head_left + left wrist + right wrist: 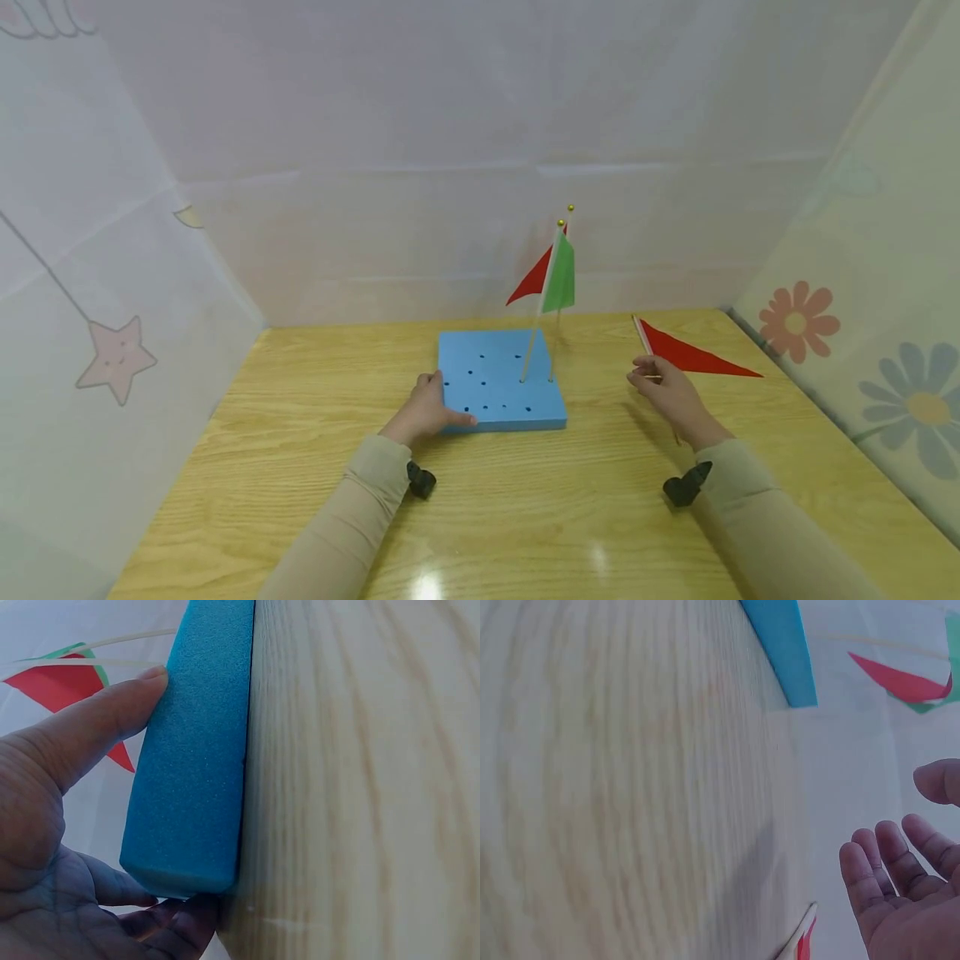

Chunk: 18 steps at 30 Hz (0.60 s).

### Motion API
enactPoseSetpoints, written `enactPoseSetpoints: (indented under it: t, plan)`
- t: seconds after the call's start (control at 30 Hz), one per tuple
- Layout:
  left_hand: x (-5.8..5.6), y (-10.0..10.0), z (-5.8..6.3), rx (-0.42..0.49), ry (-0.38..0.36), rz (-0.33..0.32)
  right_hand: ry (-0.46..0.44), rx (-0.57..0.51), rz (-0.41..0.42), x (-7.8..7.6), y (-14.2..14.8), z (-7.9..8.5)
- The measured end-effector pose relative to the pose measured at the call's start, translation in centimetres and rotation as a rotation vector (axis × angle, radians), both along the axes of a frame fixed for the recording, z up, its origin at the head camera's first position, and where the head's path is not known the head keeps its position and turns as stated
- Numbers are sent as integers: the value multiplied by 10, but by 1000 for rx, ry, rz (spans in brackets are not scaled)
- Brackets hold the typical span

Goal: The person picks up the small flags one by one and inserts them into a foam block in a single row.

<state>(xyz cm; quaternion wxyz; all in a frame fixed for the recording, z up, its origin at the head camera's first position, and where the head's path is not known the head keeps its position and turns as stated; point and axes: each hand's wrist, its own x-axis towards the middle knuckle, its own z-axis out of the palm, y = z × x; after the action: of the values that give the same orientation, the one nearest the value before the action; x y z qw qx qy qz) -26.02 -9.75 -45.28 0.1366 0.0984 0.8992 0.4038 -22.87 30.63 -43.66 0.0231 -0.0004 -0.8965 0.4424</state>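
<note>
A blue foam block [498, 396] with several small holes lies on the table. My left hand [431, 410] grips its near left corner; in the left wrist view the thumb [112, 712] presses the top edge and the fingers bend round the end. Two flags on thin sticks rise from the block's right part: a green flag [559, 279] in front, a red flag [534, 279] behind, each topped by a gold bead. Above another red triangular flag [690, 354] hovers my right hand [671, 398], its fingers loosely spread with nothing held in the right wrist view.
The wooden table [300, 500] runs up to a pale cloth backdrop [375, 242]. Patterned cloth stands along both sides, with a star [116, 358] on the left and flowers [798, 321] on the right. The loose flag's stick runs under my right wrist.
</note>
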Motion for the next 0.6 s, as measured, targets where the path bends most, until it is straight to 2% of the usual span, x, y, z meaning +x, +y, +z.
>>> enactPoseSetpoints:
  t: [0.27, 0.6]
  plan:
    - [0, 1, 0, 0, -7, -5, -48, 78, -37, 7, 20, -5]
    - [1, 1, 2, 4, 0, 5, -61, 40, -74, 7, 33, -7]
